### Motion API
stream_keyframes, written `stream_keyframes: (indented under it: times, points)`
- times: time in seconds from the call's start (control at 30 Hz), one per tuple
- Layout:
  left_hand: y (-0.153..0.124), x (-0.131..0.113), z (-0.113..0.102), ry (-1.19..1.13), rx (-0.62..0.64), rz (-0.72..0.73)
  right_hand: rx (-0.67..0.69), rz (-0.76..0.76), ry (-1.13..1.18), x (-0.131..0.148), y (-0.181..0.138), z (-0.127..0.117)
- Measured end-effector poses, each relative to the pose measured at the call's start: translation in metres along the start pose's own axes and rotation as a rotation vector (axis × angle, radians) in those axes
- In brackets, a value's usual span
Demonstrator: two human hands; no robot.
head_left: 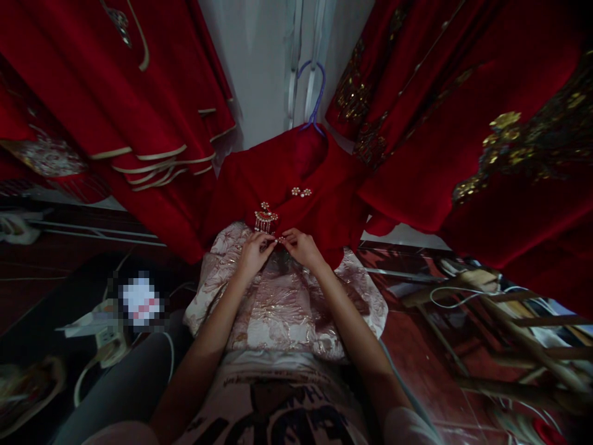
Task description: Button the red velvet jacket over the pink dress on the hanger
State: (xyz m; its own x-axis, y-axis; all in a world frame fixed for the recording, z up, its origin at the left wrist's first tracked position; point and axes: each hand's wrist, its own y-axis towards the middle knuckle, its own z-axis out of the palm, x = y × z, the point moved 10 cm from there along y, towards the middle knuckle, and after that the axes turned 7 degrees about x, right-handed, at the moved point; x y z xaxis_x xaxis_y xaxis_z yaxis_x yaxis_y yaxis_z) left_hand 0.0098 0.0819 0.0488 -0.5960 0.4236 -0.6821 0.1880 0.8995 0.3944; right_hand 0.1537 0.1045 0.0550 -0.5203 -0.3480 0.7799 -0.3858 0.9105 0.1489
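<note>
A red garment top (259,167) hangs in front of me on a purple hanger (320,93), its lower part reaching down over my lap. At its lower front, my left hand (256,253) is closed in a pinch at the left end of a small beaded fastener (281,240). My right hand (302,248) pinches the right end of that same fastener. Just above my left hand is a fan-shaped beaded ornament (265,217) with hanging strands. Higher on the chest sits a flower-shaped beaded fastener (301,192). Pink-and-white brocade cloth (278,309) lies across my lap under both hands.
Red garments with pale piping (157,117) hang at the left, and red garments with gold sequins (504,142) at the right. A power strip (110,339) with cords lies at the lower left. Wooden stool-like frames (500,334) stand on the tiled floor (417,364) at the right.
</note>
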Motion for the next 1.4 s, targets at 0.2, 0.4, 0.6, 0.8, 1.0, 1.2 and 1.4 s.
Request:
stream_keyframes:
  times: [0.2,0.4,0.6,0.8,1.0,1.2,1.4]
  points:
    - [0.0,0.007,0.008,-0.035,0.02,-0.013,-0.033,0.057,0.103,-0.012,0.002,0.004]
    - [-0.002,0.013,0.008,-0.166,-0.028,-0.076,-0.016,0.054,0.151,-0.009,0.001,0.003]
    - [-0.004,0.014,0.007,-0.152,-0.057,-0.136,-0.058,0.052,0.132,-0.005,0.0,0.002]
    - [0.015,0.029,-0.002,-0.592,-0.203,-0.268,0.135,-0.016,0.254,0.007,-0.003,-0.003]
    - [0.045,0.024,-0.007,-0.89,-0.22,-0.348,0.441,-0.045,0.42,0.034,-0.02,-0.012]
    - [0.047,0.014,-0.005,-0.96,-0.168,-0.344,0.452,-0.043,0.46,0.037,-0.022,-0.013]
    - [0.049,0.023,-0.017,-0.788,-0.287,-0.325,0.465,-0.064,0.458,0.038,-0.021,-0.007]
